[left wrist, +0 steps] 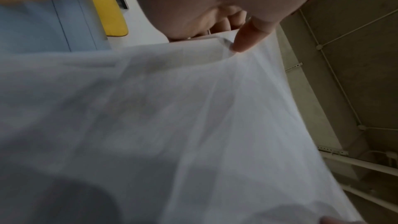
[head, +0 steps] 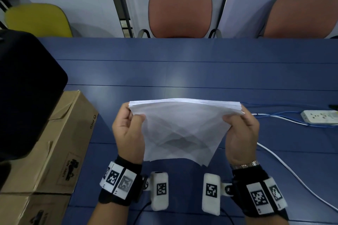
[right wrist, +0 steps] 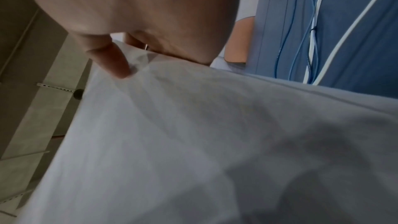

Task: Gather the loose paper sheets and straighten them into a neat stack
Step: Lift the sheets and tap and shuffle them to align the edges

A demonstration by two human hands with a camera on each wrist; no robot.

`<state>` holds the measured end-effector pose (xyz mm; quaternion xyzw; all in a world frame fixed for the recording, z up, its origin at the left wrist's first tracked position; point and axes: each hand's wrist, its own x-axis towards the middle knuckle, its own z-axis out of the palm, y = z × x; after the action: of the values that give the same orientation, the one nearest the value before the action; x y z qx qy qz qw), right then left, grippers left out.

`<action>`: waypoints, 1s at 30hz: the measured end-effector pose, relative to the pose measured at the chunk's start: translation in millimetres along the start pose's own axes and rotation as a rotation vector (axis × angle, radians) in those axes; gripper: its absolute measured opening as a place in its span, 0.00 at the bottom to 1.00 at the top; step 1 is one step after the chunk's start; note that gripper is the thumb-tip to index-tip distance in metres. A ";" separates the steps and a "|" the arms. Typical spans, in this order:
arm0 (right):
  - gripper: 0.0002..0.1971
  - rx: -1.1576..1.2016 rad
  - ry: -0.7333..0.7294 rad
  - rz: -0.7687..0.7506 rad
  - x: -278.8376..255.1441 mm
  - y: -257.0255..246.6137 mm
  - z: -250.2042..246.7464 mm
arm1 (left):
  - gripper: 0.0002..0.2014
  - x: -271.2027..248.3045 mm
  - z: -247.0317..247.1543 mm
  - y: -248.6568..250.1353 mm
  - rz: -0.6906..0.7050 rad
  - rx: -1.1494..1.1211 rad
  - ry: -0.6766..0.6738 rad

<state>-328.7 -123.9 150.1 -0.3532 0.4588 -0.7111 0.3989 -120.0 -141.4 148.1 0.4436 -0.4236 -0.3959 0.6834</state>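
A bundle of thin white paper sheets (head: 182, 126) is held up above the blue table (head: 182, 73), upper edges nearly level, lower edges fanned unevenly. My left hand (head: 130, 129) pinches its upper left corner, thumb in front. My right hand (head: 239, 133) pinches the upper right corner the same way. In the left wrist view the thumb (left wrist: 247, 40) presses on the sheets (left wrist: 172, 125). In the right wrist view the thumb (right wrist: 114, 60) presses on the paper (right wrist: 193, 134); the fingers behind are mostly hidden.
Cardboard boxes (head: 60, 144) and a black object (head: 27, 93) stand at the left. A white power strip (head: 320, 117) with blue and white cables (head: 285, 166) lies at the right. Chairs (head: 180, 12) line the table's far side.
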 end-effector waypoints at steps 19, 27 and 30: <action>0.05 -0.243 -0.018 0.378 -24.0 100.4 -29.2 | 0.17 -26.1 -36.3 -99.6 -0.450 0.128 -0.101; 0.06 -0.236 -0.017 0.399 -30.8 110.5 -31.2 | 0.18 -31.8 -39.5 -113.4 -0.479 0.168 -0.098; 0.15 -0.225 -0.039 0.372 -28.7 107.7 -34.3 | 0.24 -27.8 -44.4 -112.4 -0.444 0.194 -0.165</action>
<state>-319.9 -113.6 34.3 -0.3185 0.5847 -0.5625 0.4902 -106.4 -136.8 24.9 0.5556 -0.4063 -0.5286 0.4969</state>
